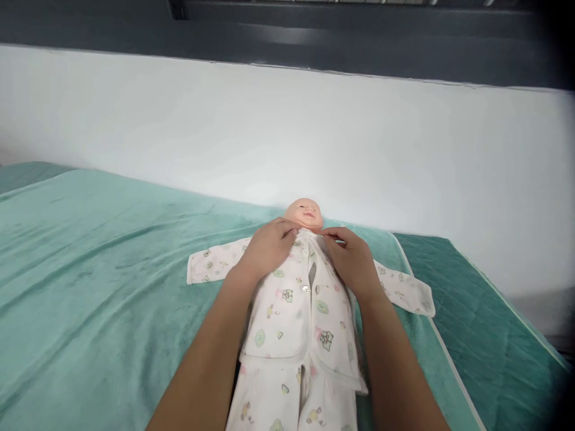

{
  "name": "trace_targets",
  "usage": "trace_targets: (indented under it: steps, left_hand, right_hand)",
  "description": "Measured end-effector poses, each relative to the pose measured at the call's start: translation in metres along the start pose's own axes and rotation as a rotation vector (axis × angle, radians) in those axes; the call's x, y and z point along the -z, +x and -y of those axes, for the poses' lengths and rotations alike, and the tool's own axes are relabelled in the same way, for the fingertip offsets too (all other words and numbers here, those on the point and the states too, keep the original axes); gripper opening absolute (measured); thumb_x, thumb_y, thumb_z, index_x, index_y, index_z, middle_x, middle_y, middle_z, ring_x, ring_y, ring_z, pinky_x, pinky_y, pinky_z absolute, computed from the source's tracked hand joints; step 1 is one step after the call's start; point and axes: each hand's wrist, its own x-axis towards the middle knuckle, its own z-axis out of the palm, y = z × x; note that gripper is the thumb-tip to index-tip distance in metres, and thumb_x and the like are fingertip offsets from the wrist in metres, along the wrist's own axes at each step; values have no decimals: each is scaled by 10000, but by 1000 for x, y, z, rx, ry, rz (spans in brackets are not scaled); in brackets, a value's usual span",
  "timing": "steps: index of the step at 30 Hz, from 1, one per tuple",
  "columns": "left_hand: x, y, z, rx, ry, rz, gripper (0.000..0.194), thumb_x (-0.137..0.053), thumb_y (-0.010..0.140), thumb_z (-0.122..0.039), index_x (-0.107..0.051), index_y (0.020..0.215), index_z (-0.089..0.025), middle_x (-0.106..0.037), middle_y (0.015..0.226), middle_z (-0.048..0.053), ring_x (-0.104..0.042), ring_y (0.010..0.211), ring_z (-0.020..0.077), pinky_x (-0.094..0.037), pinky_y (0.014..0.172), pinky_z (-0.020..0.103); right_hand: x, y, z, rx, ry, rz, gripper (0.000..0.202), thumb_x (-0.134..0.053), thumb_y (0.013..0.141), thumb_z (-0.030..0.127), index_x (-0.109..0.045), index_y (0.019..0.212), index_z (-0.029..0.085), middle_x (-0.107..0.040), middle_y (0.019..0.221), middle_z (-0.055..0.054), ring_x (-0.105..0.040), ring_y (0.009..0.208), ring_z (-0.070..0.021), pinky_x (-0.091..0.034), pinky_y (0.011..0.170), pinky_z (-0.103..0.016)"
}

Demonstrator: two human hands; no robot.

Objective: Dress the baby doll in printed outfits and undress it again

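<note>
A baby doll [305, 212] lies face up, its head near the wall. It wears a white printed jacket [283, 311] with sleeves spread to both sides, over matching printed trousers [269, 398]. At the left side of the collar, my left hand [271, 244] has its thumb and fingertips pinched on the jacket's neckline. My right hand [351, 257] grips the other side of the neckline, with the fingers curled. The jacket's front edges meet near the collar and part slightly at mid chest, where a small snap [306, 289] shows.
A light green blanket [112, 269] lies wrinkled under the doll. Darker quilted bedding [485, 311] extends at the right. Behind are a white wall [278, 131] and a dark horizontal beam [314, 45] above it.
</note>
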Motion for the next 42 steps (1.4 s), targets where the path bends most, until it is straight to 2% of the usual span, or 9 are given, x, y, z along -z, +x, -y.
trace_targets:
  steps: [5,9,14,18,21,25,29,36,42]
  left_hand:
    - [1,1,4,72,13,-27,314,-444,945,-324,-725,1076,-276,-689,1161,28,-643,1037,215,-482,926,357]
    - [-2,3,3,44,32,-62,280,-473,927,-303,-729,1034,-263,-707,1076,41,-644,985,216,-484,882,358]
    - [-3,-6,-18,-13,-69,-167,209,-526,879,-217,-720,955,-228,-710,976,33,-637,923,187,-478,839,321]
    - [-5,-28,-34,20,-184,-259,156,-549,862,-204,-703,885,-207,-707,913,20,-626,840,161,-471,796,290]
    - [-11,-48,-35,21,-230,-241,144,-566,871,-251,-703,890,-211,-674,835,2,-600,769,146,-456,732,273]
    - [-19,-64,-29,-7,-171,-243,161,-588,871,-281,-717,948,-223,-615,845,3,-577,794,141,-439,751,273]
    - [-20,-61,-28,30,-164,-212,177,-583,874,-298,-728,964,-248,-595,839,-2,-568,782,136,-431,732,273]
    - [-12,-48,-38,235,-261,-106,112,-644,787,-290,-705,862,-232,-631,776,-22,-544,661,118,-398,608,252]
    - [-9,-48,-47,185,-250,-151,86,-609,807,-260,-684,795,-220,-676,738,-17,-567,640,128,-404,600,257]
  right_hand:
    - [-1,-2,5,-9,78,102,259,-571,851,360,-726,1039,272,-723,1107,-12,-649,987,-207,-458,897,-362]
    - [0,-3,9,-13,72,131,237,-579,854,359,-721,1033,295,-721,1105,4,-637,1034,-217,-451,914,-380]
    - [2,-21,16,98,-17,-21,243,-576,858,349,-689,1048,247,-691,1124,-39,-609,1029,-218,-440,933,-391]
    - [0,-50,26,111,-35,-133,220,-584,864,395,-662,990,232,-668,977,-35,-592,792,-172,-477,792,-346]
    - [-6,-68,28,121,-35,-161,189,-603,850,373,-644,970,233,-640,890,-14,-557,704,-146,-476,741,-316]
    - [-11,-81,24,89,-62,-187,192,-646,810,374,-647,922,218,-636,863,-18,-561,727,-152,-473,735,-305]
    - [-9,-78,23,29,-31,-159,204,-661,787,394,-661,879,212,-655,807,-7,-561,702,-151,-462,711,-299]
    - [0,-64,23,-115,150,-83,186,-638,780,377,-703,815,206,-655,746,9,-544,694,-151,-412,662,-274]
    - [8,-61,13,-214,482,64,244,-695,751,443,-704,842,217,-599,696,30,-483,616,-121,-367,566,-247]
